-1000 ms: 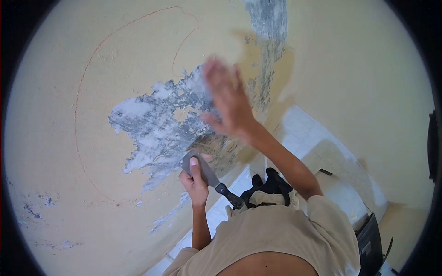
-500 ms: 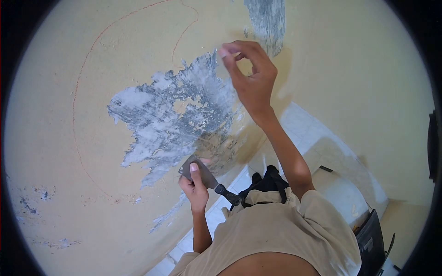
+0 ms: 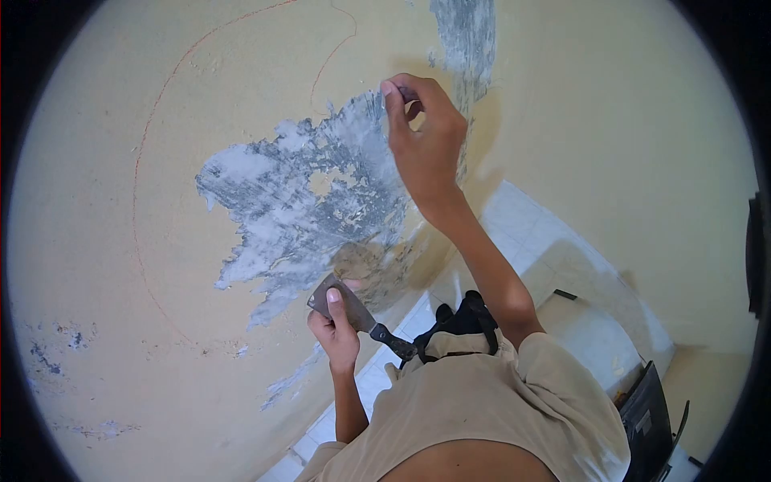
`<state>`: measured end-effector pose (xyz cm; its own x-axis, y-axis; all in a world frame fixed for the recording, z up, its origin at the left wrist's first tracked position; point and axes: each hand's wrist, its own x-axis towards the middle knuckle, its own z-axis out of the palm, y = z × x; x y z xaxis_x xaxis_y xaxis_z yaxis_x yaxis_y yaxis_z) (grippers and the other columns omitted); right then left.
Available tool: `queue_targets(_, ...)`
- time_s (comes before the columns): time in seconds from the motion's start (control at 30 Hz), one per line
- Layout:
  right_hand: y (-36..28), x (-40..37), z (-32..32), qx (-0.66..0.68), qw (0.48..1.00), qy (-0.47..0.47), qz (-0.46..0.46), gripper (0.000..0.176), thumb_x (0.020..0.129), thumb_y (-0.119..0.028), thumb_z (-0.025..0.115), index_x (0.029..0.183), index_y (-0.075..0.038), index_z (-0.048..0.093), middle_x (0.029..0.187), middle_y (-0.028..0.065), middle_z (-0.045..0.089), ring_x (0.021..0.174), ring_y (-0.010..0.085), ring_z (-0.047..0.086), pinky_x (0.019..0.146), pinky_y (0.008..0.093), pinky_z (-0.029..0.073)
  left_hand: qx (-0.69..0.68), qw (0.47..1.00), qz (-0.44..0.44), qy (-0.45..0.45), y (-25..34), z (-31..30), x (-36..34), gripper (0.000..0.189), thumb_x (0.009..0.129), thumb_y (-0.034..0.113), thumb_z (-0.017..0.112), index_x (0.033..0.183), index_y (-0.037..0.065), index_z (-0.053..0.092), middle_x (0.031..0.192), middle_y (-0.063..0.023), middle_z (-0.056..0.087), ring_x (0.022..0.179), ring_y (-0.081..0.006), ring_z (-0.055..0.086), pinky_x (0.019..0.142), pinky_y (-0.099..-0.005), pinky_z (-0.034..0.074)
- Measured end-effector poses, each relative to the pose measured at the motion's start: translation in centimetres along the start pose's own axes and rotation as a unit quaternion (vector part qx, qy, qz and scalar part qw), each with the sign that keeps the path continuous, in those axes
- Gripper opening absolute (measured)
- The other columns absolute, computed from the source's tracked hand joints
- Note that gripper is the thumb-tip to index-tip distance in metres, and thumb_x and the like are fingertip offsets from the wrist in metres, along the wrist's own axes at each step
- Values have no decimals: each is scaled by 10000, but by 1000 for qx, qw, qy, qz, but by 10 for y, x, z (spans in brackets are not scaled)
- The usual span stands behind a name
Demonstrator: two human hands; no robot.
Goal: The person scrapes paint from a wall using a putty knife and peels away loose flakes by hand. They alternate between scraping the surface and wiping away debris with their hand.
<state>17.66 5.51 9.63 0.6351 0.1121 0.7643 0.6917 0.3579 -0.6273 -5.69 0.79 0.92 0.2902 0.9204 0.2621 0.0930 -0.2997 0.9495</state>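
My left hand point(image 3: 340, 344) grips a putty knife point(image 3: 361, 319) by its metal blade, thumb flat on the face. The knife's black handle points down and right, toward my waist. Higher up, my right hand point(image 3: 431, 149) is at the upper right edge of a bare grey-white patch point(image 3: 269, 217) on the wall point(image 3: 88, 241). Its thumb and forefinger are pinched together; whatever is between them, if anything, is too small to make out. Ragged beige paint borders the patch, and a small island of paint remains inside it.
A second stripped strip point(image 3: 466, 44) runs near the wall corner at the top. A thin red line point(image 3: 136, 193) curves over the paint at left. Below are white floor tiles point(image 3: 514, 213), my dark footwear point(image 3: 470, 313) and a black object point(image 3: 645, 422) at lower right.
My right hand has moved slightly left and its fingertips have come closer together at the patch's edge. My left hand still holds the putty knife, shifted a little left.
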Motion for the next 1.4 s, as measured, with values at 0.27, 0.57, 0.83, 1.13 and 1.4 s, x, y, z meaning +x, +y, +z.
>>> queue_targets(0.27,21,-1,12,-126,990,-18,-60,76,908,-1,541,965,34,505,878,168,539,795,326,557,681,390,459,5,1000,-7,-30,5,14,1,426,1028,313,422,934,-4,690,585,59,438,525,-37,373,471,-234,266)
queue_targets(0.57,5,-14,-7,-13,999,-3,-32,112,860,-1,636,970,10,615,920,124,582,763,247,630,648,337,504,13,999,-11,-52,7,20,0,452,1028,343,412,940,3,697,587,59,440,542,-45,388,491,-240,285)
queue_targets(0.83,-1,-7,-4,-33,999,8,-41,128,818,0,689,944,-2,665,878,106,611,755,238,645,632,327,513,10,999,-11,-52,8,21,3,460,1026,351,415,939,0,699,572,56,427,525,-49,385,477,-247,284)
queue_targets(1.13,-11,10,-5,-88,994,-59,-7,104,750,-1,696,762,16,595,784,126,587,737,289,592,648,387,483,1,999,-6,-32,2,15,-2,450,1031,333,409,949,-1,698,570,62,420,512,-38,367,469,-236,263)
queue_targets(1.4,13,15,-14,-61,997,-30,41,196,792,-87,693,681,14,567,605,114,536,519,214,513,525,350,419,-25,999,-14,-23,4,12,-4,419,1028,322,425,936,1,679,586,62,435,524,-36,371,476,-233,268)
